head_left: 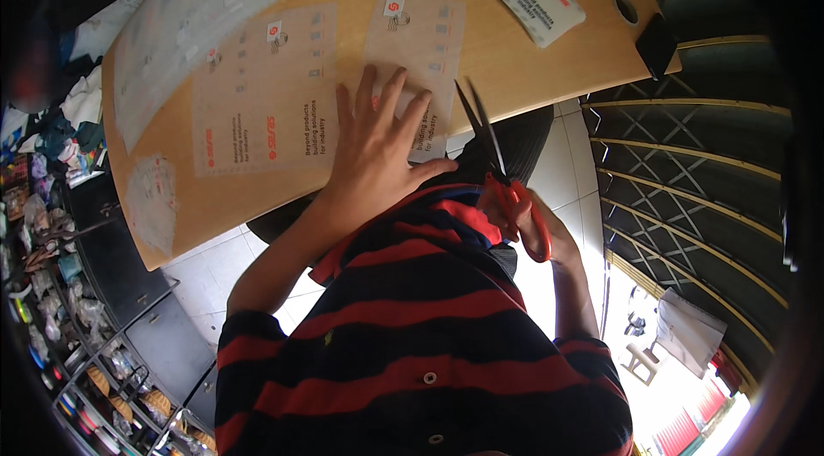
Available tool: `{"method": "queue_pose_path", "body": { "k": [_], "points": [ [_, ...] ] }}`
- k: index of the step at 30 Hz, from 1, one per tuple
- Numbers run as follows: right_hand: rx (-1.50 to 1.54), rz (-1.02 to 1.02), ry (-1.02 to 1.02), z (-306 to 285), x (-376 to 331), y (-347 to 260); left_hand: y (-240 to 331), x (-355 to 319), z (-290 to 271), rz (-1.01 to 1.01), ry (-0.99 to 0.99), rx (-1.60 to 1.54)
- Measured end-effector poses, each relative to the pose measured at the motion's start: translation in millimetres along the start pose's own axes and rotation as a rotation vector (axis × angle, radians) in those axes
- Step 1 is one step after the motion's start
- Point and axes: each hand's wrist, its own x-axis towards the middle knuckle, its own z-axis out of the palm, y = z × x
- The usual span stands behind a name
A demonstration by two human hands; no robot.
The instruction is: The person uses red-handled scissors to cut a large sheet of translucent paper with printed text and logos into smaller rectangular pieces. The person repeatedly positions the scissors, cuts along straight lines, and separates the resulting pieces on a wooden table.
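Note:
My left hand [375,147] lies flat with fingers spread on a translucent printed plastic bag [418,44] at the near edge of a wooden table [481,69]. In my right hand [536,228] are orange-handled scissors [498,160], gripped by the handles. Their dark blades are open and point up toward the bag's right edge. A second, wider printed bag [257,95] lies to the left of my left hand.
A small white printed pouch [539,5] lies at the table's right. A tape roll [627,9] and a dark phone-like object [657,44] sit at the right edge. A long clear plastic sheet [197,18] lies far left. Cluttered shelves [77,327] stand to the left; a metal grille [695,181] stands to the right.

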Motion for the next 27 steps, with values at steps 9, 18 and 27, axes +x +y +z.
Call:
{"method": "queue_pose_path", "body": {
  "k": [9, 18, 27],
  "points": [
    [-0.082, 0.185, -0.157, -10.8, -17.1, -5.3, -41.9, -5.9, -32.0, 0.084, -0.097, -0.005],
    [-0.054, 0.307, -0.267, -12.2, -16.9, -17.5, -17.8, -30.2, -13.5, 0.053, -0.021, -0.08],
    [0.174, 0.15, -0.32, 4.8, -5.6, 17.1, -35.8, -41.8, -18.6, -0.003, 0.209, -0.141]
  ]
}}
